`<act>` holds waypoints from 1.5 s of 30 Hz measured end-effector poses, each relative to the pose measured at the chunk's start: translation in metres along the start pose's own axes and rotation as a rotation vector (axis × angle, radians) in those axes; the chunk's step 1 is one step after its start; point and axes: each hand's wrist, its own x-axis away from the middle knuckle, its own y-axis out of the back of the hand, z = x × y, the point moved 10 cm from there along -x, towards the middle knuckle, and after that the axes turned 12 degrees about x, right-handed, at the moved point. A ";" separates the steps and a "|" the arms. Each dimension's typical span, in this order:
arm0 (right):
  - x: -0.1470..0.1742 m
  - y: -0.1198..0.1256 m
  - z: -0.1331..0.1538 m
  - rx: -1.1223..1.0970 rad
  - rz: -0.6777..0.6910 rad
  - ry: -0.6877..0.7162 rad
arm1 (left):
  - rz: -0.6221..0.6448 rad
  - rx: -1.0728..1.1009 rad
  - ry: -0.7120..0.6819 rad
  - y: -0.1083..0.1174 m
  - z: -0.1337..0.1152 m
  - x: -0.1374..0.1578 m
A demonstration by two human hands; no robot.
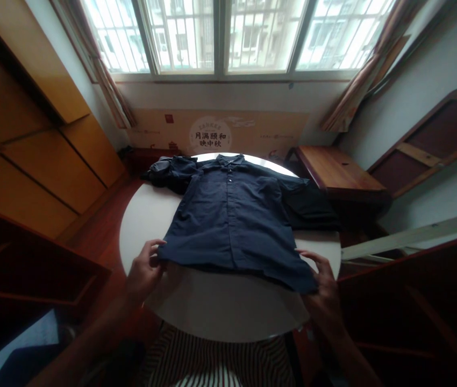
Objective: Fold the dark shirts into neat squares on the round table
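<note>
A dark navy button-up shirt [228, 220] lies front side up on a round white table [143, 215], its collar toward the window and its hem toward me. My left hand [145, 269] pinches the hem's left corner between thumb and fingers. At the right corner of the hem, my right hand [323, 285] grips the cloth, with one finger stretched along the shirt's side edge. Dark bunched cloth [172, 172] lies by the shirt's left shoulder area. Another dark piece of folded cloth [313, 207] sits at the right, partly under the shirt's sleeve.
A wooden desk [337, 169] stands beyond the table at the right. Yellow-brown cabinets [43, 166] line the left. Dark red wooden furniture [426, 301] is close on my right, and a pale rail [414, 234] extends there. A printed banner [252, 126] hangs below the window.
</note>
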 end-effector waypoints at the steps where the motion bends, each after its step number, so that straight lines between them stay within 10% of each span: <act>1: -0.002 -0.003 -0.001 -0.008 0.027 -0.013 | 0.011 0.043 0.027 -0.003 0.004 -0.003; 13: -0.029 0.047 -0.003 -0.037 0.029 -0.094 | 0.111 0.076 0.006 0.039 -0.024 -0.027; 21: -0.016 0.047 -0.010 0.128 0.110 -0.022 | -0.011 -0.499 -0.296 0.056 -0.032 -0.001; 33: 0.006 0.046 -0.028 0.332 0.041 0.066 | 0.499 -0.711 -0.772 -0.041 -0.017 0.057; 45: 0.025 0.048 -0.004 0.582 0.082 0.579 | 0.492 -0.727 -0.836 0.030 -0.016 0.062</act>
